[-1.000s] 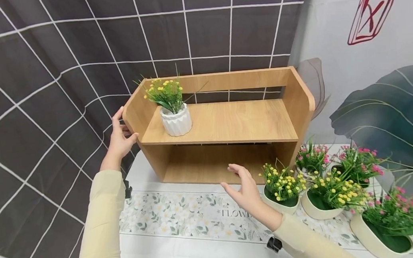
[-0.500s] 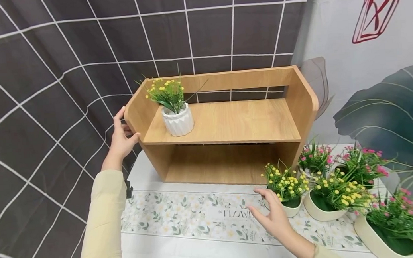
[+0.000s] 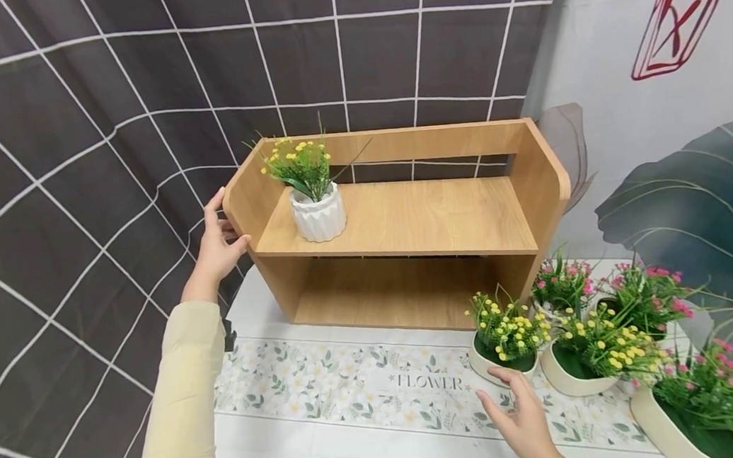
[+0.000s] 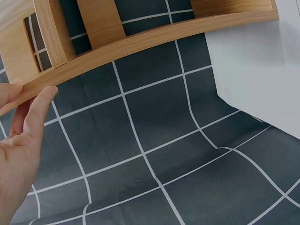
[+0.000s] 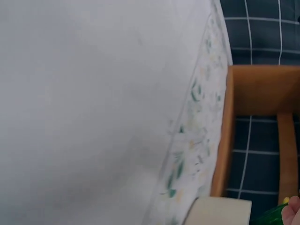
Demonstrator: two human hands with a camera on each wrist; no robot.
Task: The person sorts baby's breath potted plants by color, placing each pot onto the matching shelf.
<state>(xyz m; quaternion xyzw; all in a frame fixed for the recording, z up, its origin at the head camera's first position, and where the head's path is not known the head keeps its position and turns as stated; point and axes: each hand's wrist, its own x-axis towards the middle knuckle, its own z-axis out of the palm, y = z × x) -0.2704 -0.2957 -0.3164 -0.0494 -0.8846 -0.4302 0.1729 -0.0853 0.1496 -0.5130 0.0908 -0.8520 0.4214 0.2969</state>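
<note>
A two-tier wooden shelf [image 3: 404,212] stands on the table against the dark gridded curtain. My left hand [image 3: 215,250] holds its left side panel, thumb at the front edge and fingers along the outer side; the left wrist view shows the fingertips right at the panel's edge. On the upper tier, towards the left, stands a white ribbed pot [image 3: 319,214] of artificial yellow flowers. My right hand [image 3: 520,417] is in front of a cream oval pot [image 3: 478,364] of yellow flowers, thumb and fingers apart. In the right wrist view only its fingertips [image 5: 293,211] show, at the lower right corner.
Several more cream pots [image 3: 581,384] with yellow or pink flowers crowd the table's right side, close by the shelf. A floral runner [image 3: 326,381] lettered FLOWER lies along the white table [image 3: 305,453]. A printed white curtain [image 3: 615,133] hangs behind the pots.
My right hand has moved right and towards me, from in front of the shelf's lower tier to the nearest yellow-flower pot. The left hand has stayed on the side panel.
</note>
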